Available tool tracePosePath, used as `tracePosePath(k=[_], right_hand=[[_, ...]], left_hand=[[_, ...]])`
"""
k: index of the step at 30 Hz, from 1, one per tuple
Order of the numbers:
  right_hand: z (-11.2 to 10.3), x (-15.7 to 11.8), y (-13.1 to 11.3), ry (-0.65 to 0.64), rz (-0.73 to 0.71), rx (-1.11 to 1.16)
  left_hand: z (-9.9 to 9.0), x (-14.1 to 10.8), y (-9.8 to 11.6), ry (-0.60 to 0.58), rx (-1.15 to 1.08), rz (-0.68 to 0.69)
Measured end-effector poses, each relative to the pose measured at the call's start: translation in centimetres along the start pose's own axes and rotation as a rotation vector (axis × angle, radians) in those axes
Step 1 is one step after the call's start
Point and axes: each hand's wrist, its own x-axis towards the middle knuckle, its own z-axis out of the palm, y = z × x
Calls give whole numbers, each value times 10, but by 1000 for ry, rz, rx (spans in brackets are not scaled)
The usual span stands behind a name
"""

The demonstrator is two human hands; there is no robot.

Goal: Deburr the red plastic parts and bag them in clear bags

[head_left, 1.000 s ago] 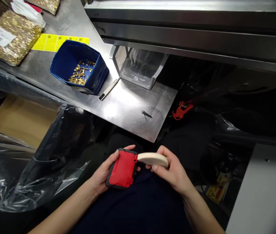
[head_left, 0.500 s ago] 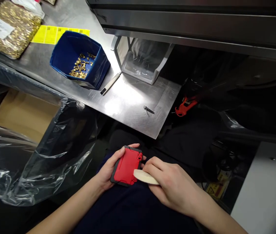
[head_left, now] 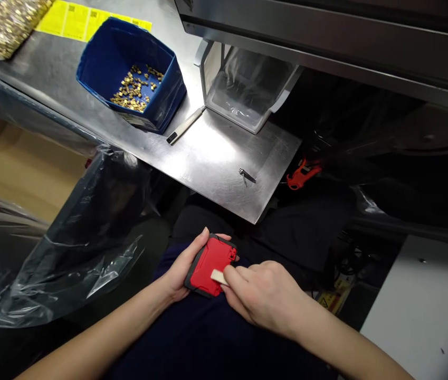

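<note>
My left hand (head_left: pixel 178 274) is closed around the edges of a flat red-and-black rectangular plate (head_left: pixel 210 261), held over my lap. The plate has a raised red face with small cut-out patterns at its right corners, and a black border. In my right hand (head_left: pixel 267 293) is a thin cream-coloured flat piece (head_left: pixel 218 276), pinched between thumb and fingers. Its exposed end lies over the lower right part of the red face; whether it touches I cannot tell. Most of the cream piece is hidden by my fingers.
On the metal bench (head_left: pixel 224 179) stand a blue bin (head_left: pixel 174 92) with small brass parts and a clear-fronted grey bin (head_left: pixel 243 113). A slim white tool (head_left: pixel 186 125) and nail clippers (head_left: pixel 247 175) lie nearby. Plastic sheeting (head_left: pixel 101 253) hangs at left; an orange-handled tool (head_left: pixel 303 174) is beyond the corner.
My right hand has turned the cream piece and brought it further left over the red face. The plate stays in my left hand. The camera view has shifted slightly.
</note>
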Motion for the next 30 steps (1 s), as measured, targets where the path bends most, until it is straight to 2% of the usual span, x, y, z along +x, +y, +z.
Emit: tracePosePath(k=[7, 14, 20, 24, 30], right_hand=[[-7, 5, 2, -95, -38, 15], [-6, 14, -6, -130, -63, -4], [-6, 13, -7, -135, -5, 65], [-4, 15, -10, -151, 10, 102], [-6, 16, -16, -200, 64, 78]], left_hand=[[-6, 1, 3, -8, -52, -33], [-9, 2, 3, -1, -79, -46], [-12, 2, 1, 8, -52, -14], [-17, 2, -2, -36, -72, -22], [-18, 0, -1, 7, 18, 25]])
